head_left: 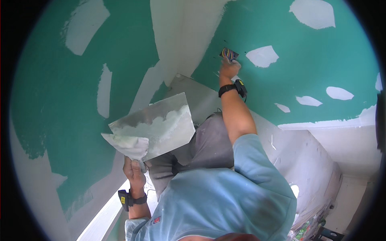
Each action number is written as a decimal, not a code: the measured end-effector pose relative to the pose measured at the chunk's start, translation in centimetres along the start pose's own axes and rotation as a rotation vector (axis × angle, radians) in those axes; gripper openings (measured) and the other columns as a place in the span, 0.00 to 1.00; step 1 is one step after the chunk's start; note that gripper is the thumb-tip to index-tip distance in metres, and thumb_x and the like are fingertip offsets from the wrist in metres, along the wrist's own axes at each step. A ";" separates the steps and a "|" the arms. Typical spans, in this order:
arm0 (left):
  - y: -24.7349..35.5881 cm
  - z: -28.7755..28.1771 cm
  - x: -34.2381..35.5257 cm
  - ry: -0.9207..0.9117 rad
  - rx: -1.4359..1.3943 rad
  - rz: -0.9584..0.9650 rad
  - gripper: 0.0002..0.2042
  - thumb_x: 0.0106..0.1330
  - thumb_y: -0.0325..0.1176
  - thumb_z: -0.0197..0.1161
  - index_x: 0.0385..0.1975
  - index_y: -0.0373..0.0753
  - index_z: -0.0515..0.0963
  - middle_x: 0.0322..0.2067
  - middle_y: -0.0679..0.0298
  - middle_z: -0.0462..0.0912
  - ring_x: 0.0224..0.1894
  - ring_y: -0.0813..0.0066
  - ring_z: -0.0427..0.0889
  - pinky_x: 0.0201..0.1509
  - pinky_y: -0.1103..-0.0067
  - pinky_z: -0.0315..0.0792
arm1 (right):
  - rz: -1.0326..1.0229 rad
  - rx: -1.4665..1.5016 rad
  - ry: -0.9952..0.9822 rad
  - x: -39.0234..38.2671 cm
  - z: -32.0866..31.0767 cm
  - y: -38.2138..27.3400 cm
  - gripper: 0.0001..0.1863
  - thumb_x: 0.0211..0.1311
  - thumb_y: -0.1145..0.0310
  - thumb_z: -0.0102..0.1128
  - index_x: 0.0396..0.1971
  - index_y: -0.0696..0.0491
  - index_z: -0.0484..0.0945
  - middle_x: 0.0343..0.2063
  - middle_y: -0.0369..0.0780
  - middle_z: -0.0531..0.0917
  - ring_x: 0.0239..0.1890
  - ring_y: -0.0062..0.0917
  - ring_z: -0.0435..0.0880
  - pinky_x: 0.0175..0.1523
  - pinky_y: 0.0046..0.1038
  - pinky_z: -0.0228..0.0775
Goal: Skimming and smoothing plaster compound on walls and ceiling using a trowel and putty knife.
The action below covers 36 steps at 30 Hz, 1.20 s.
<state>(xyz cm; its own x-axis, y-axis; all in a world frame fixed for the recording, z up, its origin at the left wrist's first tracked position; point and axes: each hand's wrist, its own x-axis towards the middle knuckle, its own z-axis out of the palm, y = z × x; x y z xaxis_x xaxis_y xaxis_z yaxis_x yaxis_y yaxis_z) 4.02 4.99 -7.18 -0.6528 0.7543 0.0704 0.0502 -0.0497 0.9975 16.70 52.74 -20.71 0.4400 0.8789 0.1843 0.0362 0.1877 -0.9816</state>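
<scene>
My left hand [136, 172] is closed round the grip of a putty knife [128, 145], its blade coated with pale filler. Behind that blade, a broad flat metal plate [169, 124] smeared with filler is held in the same hand; how it is gripped is hidden. My right hand [230, 69] reaches up to the green wall board on the right [281, 84]. Its fingers are closed on coloured electrical wires [229, 53] at a small dark wall opening, with the fingertips partly hidden. A yellow loop shows above them.
Another green board [88, 132] with white filler patches rises on the left, meeting the right wall in a white-coated corner [177, 36]. A grey, dusty surface [297, 160] lies below the right wall. Scattered debris [311, 227] and a dark box [327, 233] sit at lower right.
</scene>
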 end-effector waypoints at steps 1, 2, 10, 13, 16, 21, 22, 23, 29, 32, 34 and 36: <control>0.0 -0.2 0.0 -0.009 0.002 -0.004 0.28 0.65 0.54 0.43 0.43 0.28 0.66 0.17 0.63 0.73 0.15 0.83 0.66 0.19 0.86 0.60 | 0.029 0.032 0.025 -0.5 0.1 -0.1 0.12 0.51 0.75 0.60 0.31 0.69 0.70 0.23 0.45 0.77 0.19 0.28 0.79 0.18 0.27 0.71; 0.0 -0.4 0.0 -0.031 0.005 -0.008 0.28 0.65 0.54 0.43 0.43 0.29 0.67 0.17 0.63 0.73 0.15 0.83 0.66 0.19 0.87 0.60 | 0.033 0.027 0.034 -0.9 0.0 -0.1 0.12 0.51 0.75 0.60 0.31 0.69 0.70 0.23 0.45 0.77 0.19 0.28 0.79 0.18 0.27 0.71; -0.5 -0.3 0.0 -0.020 -0.016 0.003 0.26 0.66 0.51 0.43 0.45 0.28 0.65 0.16 0.61 0.72 0.15 0.80 0.67 0.19 0.86 0.58 | 0.436 0.382 -0.011 -1.7 0.6 -2.9 0.09 0.57 0.72 0.55 0.25 0.64 0.72 0.17 0.43 0.75 0.12 0.28 0.74 0.14 0.27 0.64; -0.4 -0.3 0.0 -0.023 -0.022 0.039 0.26 0.66 0.50 0.43 0.45 0.28 0.64 0.16 0.61 0.71 0.16 0.79 0.67 0.19 0.86 0.58 | 0.444 0.383 -0.003 -2.0 0.8 -3.3 0.09 0.57 0.72 0.55 0.30 0.65 0.72 0.19 0.44 0.76 0.13 0.31 0.75 0.15 0.30 0.67; 0.0 -0.3 0.0 -0.023 -0.034 0.013 0.26 0.66 0.50 0.43 0.45 0.28 0.64 0.16 0.61 0.72 0.16 0.79 0.68 0.19 0.86 0.58 | 0.464 0.350 -0.104 -2.3 0.5 -3.2 0.13 0.58 0.71 0.54 0.36 0.66 0.70 0.26 0.48 0.77 0.20 0.36 0.79 0.22 0.36 0.75; 0.3 0.4 0.0 0.007 -0.009 -0.057 0.29 0.64 0.55 0.44 0.44 0.28 0.66 0.16 0.63 0.73 0.15 0.83 0.65 0.17 0.87 0.57 | 0.667 0.690 -0.299 -1.3 -0.6 -3.7 0.18 0.60 0.69 0.53 0.41 0.70 0.64 0.37 0.53 0.75 0.33 0.42 0.80 0.37 0.41 0.78; 0.3 0.4 0.1 0.000 -0.003 -0.059 0.29 0.64 0.55 0.44 0.44 0.28 0.66 0.16 0.63 0.73 0.15 0.83 0.65 0.17 0.87 0.57 | 0.719 0.841 -0.337 -1.4 -0.7 -3.9 0.20 0.61 0.68 0.52 0.42 0.71 0.63 0.39 0.54 0.73 0.36 0.43 0.79 0.40 0.41 0.78; 0.3 0.4 0.2 -0.003 0.004 -0.044 0.29 0.65 0.55 0.44 0.44 0.28 0.66 0.16 0.63 0.73 0.15 0.83 0.65 0.17 0.87 0.57 | 0.723 0.844 -0.328 -1.4 -0.7 -4.1 0.20 0.61 0.68 0.52 0.42 0.71 0.63 0.39 0.54 0.73 0.36 0.43 0.79 0.40 0.41 0.78; 0.8 0.0 0.0 -0.030 0.030 -0.024 0.25 0.66 0.51 0.44 0.41 0.29 0.65 0.16 0.61 0.72 0.16 0.79 0.68 0.19 0.85 0.58 | 0.604 0.749 -0.155 -2.9 1.8 -5.2 0.18 0.61 0.69 0.51 0.40 0.71 0.64 0.36 0.52 0.75 0.32 0.41 0.80 0.36 0.38 0.79; 0.9 0.8 0.3 -0.010 0.028 -0.018 0.27 0.65 0.53 0.45 0.42 0.28 0.66 0.16 0.61 0.72 0.16 0.80 0.67 0.18 0.86 0.58 | 0.553 0.599 -0.040 -3.4 2.7 -5.9 0.15 0.61 0.69 0.51 0.35 0.69 0.66 0.27 0.49 0.77 0.23 0.38 0.80 0.27 0.36 0.79; 0.9 0.8 0.2 0.005 0.011 -0.022 0.29 0.64 0.55 0.45 0.43 0.27 0.66 0.16 0.61 0.73 0.15 0.82 0.66 0.18 0.87 0.58 | 0.515 0.458 -0.020 -3.5 2.6 -6.0 0.13 0.62 0.71 0.47 0.36 0.69 0.65 0.24 0.49 0.76 0.20 0.38 0.80 0.24 0.34 0.78; 0.8 0.5 0.2 -0.037 -0.012 -0.025 0.29 0.64 0.55 0.46 0.43 0.27 0.66 0.17 0.61 0.73 0.16 0.82 0.66 0.19 0.87 0.58 | 0.517 0.427 -0.015 -3.7 2.7 -6.4 0.12 0.62 0.70 0.48 0.33 0.67 0.66 0.21 0.47 0.76 0.16 0.36 0.78 0.20 0.33 0.76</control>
<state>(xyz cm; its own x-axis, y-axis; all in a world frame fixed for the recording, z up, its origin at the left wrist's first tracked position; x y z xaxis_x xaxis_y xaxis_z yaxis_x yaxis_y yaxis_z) 4.33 5.44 -6.39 -0.6256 0.7788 0.0459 0.0255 -0.0384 0.9989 12.43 49.42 -15.03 0.2924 0.9077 -0.3009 -0.5356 -0.1052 -0.8379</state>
